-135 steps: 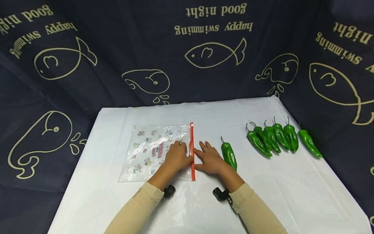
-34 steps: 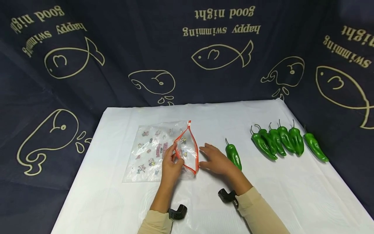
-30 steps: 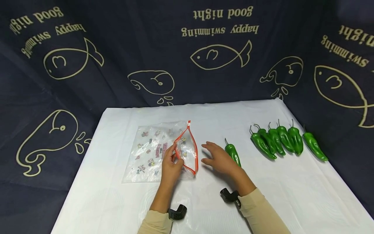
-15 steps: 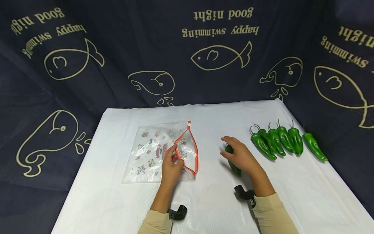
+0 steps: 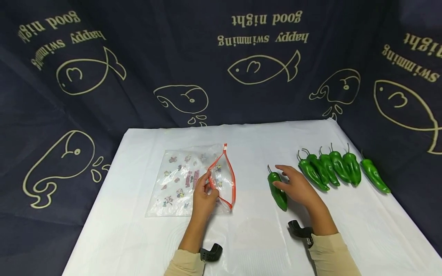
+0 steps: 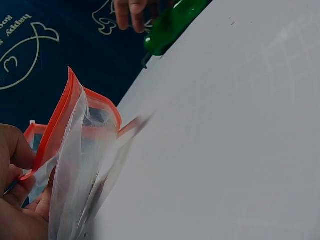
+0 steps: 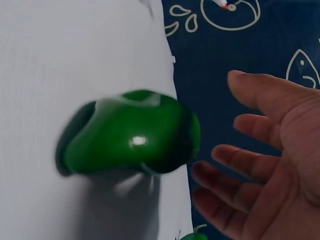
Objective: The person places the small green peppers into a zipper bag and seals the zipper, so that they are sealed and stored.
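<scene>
A clear zip bag (image 5: 176,184) with small printed figures and a red zip edge lies on the white table, its mouth spread apart. My left hand (image 5: 203,197) pinches the near side of that red edge between thumb and fingers; the left wrist view shows the red rim (image 6: 52,117) rising from the grip. A single green chili pepper (image 5: 277,191) lies right of the bag. Just to its right hovers my right hand (image 5: 298,186), fingers spread and holding nothing. In the right wrist view the pepper (image 7: 135,132) sits apart from the loosely extended fingers (image 7: 250,162).
Several more green peppers (image 5: 328,166) lie side by side at the table's right, with one pepper (image 5: 374,176) slightly apart near the edge. A dark curtain (image 5: 179,46) printed with fish and whales surrounds the white table (image 5: 252,245).
The bag's flat red edge has been pulled apart into an open mouth. My right hand has left it and moved right, passing over the single pepper to its right side. My left hand keeps its pinch.
</scene>
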`<state>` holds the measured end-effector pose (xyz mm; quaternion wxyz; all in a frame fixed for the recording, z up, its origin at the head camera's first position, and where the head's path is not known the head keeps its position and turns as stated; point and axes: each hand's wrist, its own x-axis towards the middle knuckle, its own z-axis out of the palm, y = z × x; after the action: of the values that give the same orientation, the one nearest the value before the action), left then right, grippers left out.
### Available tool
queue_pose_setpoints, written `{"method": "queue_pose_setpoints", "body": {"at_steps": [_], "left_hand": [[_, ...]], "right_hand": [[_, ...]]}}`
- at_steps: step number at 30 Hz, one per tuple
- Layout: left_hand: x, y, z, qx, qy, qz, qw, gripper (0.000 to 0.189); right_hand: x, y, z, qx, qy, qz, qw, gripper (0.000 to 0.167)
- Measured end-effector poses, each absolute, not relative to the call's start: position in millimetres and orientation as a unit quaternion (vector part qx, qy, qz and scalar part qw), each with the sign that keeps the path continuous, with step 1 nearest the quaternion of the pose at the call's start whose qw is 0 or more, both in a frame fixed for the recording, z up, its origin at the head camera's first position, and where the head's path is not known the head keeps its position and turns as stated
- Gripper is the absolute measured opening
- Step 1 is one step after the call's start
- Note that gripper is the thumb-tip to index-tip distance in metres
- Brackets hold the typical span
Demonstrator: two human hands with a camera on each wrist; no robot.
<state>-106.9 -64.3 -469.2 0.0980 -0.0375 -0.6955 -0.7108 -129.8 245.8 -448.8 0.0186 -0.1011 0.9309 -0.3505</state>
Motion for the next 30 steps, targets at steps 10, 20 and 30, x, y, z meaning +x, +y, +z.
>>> {"method": "queue_pose_setpoints", "body": {"at_steps": [10,20,30], "left_hand": [[-105,-66,-472,-0.033,-0.69,-0.717,0.095,0.065],[-120,-70,-501,-0.051,-0.708,-0.694,0.119,0.07],[-119,-71,-503,-0.058,-0.729,-0.664,0.153,0.068]], "right_hand": [[-132,251,-460,-0.092,0.934,-0.34,0.065,0.068],[-139,244,-461,-0.104,0.934,-0.332,0.084,0.071],[-141,241,-457,-0.107,0.936,-0.322,0.094,0.072]]}}
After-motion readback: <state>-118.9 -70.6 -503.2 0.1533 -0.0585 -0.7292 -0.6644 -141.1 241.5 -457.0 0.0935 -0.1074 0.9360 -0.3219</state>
